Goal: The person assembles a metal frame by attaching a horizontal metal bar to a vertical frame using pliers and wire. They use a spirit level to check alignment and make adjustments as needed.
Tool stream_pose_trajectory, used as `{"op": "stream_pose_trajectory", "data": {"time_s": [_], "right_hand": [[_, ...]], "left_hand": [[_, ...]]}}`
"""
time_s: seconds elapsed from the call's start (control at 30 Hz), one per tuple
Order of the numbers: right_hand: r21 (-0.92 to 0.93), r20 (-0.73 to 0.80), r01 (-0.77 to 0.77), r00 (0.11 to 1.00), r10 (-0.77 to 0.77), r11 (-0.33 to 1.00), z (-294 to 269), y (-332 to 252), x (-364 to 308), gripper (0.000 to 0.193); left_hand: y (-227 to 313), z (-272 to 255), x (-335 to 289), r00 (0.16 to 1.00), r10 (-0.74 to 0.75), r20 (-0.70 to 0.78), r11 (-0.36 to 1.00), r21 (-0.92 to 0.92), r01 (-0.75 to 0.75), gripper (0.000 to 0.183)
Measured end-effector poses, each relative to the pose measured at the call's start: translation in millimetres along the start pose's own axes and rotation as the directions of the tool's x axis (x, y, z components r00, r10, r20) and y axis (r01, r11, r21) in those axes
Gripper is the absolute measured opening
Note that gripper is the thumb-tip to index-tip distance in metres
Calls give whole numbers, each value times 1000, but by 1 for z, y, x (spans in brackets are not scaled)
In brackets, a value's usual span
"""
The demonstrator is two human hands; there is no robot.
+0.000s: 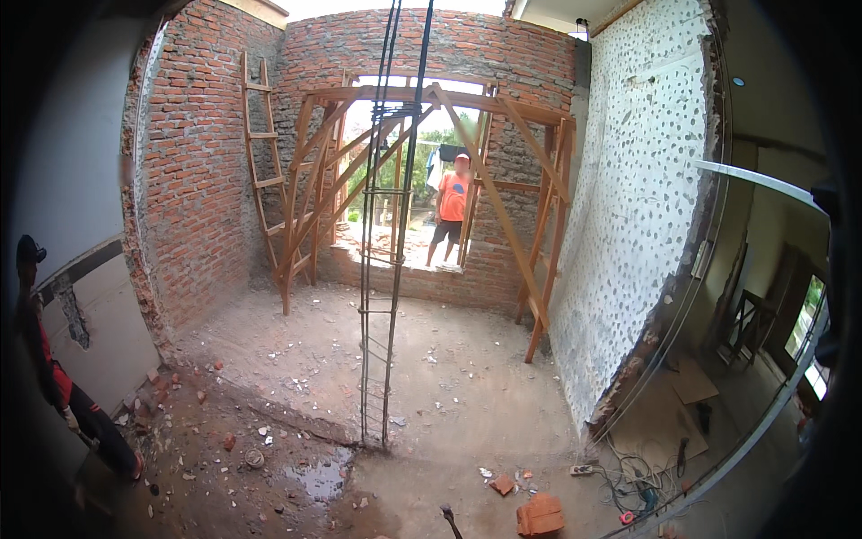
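Observation:
Neither of my hands shows in the head view. At the lower edge, the dark tip of a thin tool or rod pokes up; what holds it, if anything, lies outside the picture. Just right of it on the floor sits a stack of orange bricks, with a broken brick piece beside it. Farther ahead, a tall column of steel rebar tied with stirrups rises from the floor.
A wooden trestle scaffold spans the window opening in the brick wall. A wooden ladder leans left. One person stands beyond the opening, another at far left. Cables, rubble and a puddle cover parts of the floor.

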State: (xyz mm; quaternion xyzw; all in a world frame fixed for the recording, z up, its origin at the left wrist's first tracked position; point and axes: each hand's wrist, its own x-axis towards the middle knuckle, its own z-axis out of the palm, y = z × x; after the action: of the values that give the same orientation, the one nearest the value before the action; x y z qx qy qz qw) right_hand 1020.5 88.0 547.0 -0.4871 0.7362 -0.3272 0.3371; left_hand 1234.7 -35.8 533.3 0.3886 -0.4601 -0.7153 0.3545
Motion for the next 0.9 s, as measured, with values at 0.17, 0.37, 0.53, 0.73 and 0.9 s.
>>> {"op": "stream_pose_trajectory", "data": {"time_s": [0.17,0.37,0.53,0.73,0.9], "right_hand": [[-30,-89,-55,995,52,998,1,-9,46,23],[43,24,-89,996,88,995,-4,27,128,19],[136,76,-59,996,49,989,-9,78,232,16],[128,-57,19,998,-12,992,-109,73,368,23],[231,-4,-173,984,179,957,-201,47,475,35]], "left_hand": [[12,4,58,998,-39,54,998,44,36,22],[22,14,133,990,-134,41,991,-10,134,22],[21,42,236,998,-60,-13,996,65,61,24],[65,128,371,987,-160,26,980,121,156,29],[83,206,481,985,-149,83,981,136,137,26]]}}
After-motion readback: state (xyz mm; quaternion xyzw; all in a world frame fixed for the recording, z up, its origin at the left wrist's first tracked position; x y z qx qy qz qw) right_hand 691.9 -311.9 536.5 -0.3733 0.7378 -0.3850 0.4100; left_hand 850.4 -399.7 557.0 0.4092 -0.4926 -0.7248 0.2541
